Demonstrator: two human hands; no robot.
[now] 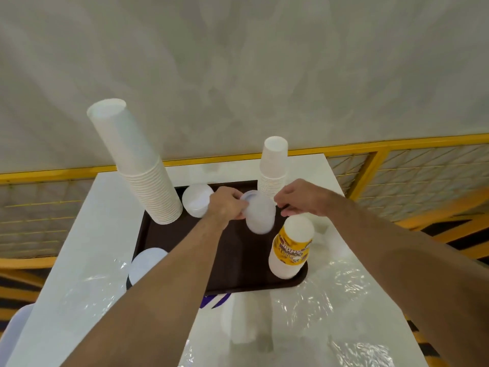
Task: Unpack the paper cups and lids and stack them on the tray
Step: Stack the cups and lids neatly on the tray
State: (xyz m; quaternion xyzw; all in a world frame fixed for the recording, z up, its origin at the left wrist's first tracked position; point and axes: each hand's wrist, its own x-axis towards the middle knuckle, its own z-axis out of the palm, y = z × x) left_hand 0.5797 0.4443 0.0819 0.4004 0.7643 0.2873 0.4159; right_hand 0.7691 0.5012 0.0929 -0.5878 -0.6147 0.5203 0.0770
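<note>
Right now the left hand (228, 203) grips the top of a stack of translucent lids (259, 213) standing mid-tray, while the right hand (299, 198) hovers beside it, fingers loosely curled and holding nothing. Around them on the brown tray (238, 260), a tall cup stack (140, 168) leans at the far-left corner, a shorter cup stack (274, 168) rises at the far edge, and a yellow-labelled stack (291, 247) stands near the right edge. An elbow brushing the tall stack would likely topple it.
</note>
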